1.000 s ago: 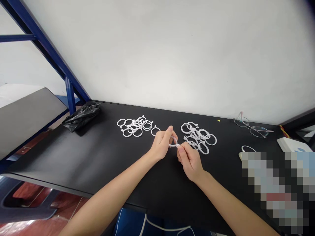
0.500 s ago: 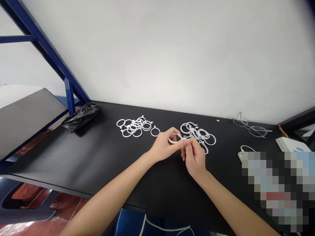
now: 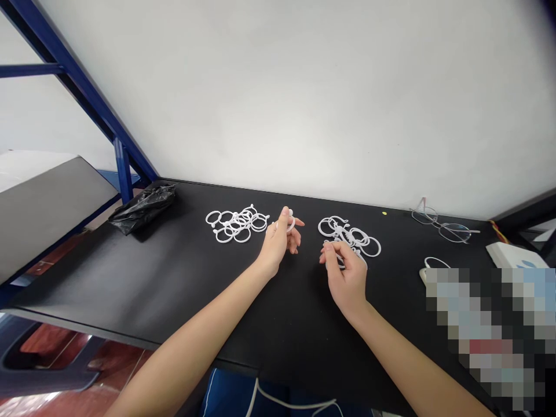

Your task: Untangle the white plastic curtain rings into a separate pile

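My left hand (image 3: 280, 243) pinches a single white plastic ring (image 3: 291, 223) between thumb and fingers. It holds the ring just above the black table (image 3: 174, 278), right of a pile of closed white rings (image 3: 237, 223). My right hand (image 3: 345, 275) is apart from the left, with fingers curled and pinched at the near edge of a second pile of white rings (image 3: 351, 236). Whether it grips one of those rings is hidden by the fingers.
A crumpled black plastic bag (image 3: 143, 207) lies at the table's back left, beside a blue metal frame (image 3: 122, 171). Spectacles (image 3: 443, 226), a small yellow bit (image 3: 384, 214), a white cable loop (image 3: 436, 262) and a white box (image 3: 512, 255) are at the right. A grey table (image 3: 43, 202) stands left.
The hands held one ring together between the piles. Now they have parted: the left carried the ring left and up towards the left pile, and the right stays by the right pile.
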Available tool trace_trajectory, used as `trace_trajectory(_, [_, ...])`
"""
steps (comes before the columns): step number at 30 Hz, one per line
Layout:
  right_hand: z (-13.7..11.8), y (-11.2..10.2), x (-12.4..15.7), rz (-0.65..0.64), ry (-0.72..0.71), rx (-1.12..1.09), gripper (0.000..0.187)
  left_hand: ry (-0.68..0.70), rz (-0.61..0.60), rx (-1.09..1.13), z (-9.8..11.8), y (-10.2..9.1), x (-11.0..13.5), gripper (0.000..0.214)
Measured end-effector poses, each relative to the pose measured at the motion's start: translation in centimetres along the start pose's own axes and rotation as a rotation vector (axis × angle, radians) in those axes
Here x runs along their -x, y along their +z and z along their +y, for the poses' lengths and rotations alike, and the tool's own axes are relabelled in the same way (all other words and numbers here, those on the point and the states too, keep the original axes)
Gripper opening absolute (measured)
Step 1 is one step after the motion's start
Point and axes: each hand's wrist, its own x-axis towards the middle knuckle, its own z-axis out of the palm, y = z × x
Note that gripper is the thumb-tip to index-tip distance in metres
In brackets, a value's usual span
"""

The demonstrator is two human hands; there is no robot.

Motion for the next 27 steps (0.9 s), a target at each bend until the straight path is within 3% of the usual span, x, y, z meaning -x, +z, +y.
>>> trace_trajectory(4, [0.3,0.2,-0.2,0.072,-0.036,0.064,0.008,-0.014,0.021,0.087,-0.1,-0.3,-0.2,0.052])
trace_trajectory(7, [0.8,0.4,-0.3,0.052,-0.050,0.123,0.012,-0.071,0.033,0.168,0.0,-0.4,-0.2,0.050])
trace_trajectory(14, [1.4,0.3,-0.4,-0.032,-0.017,0.121,0.023,-0.188,-0.099,0.453,0.5,-0.7,0.0,0.051])
trace_trajectory(27, [1.8,0.4,-0.4,-0.074,-0.103,0.110,0.031,-0.287,0.010,0.711,0.6,-1.3,-0.6,0.042])
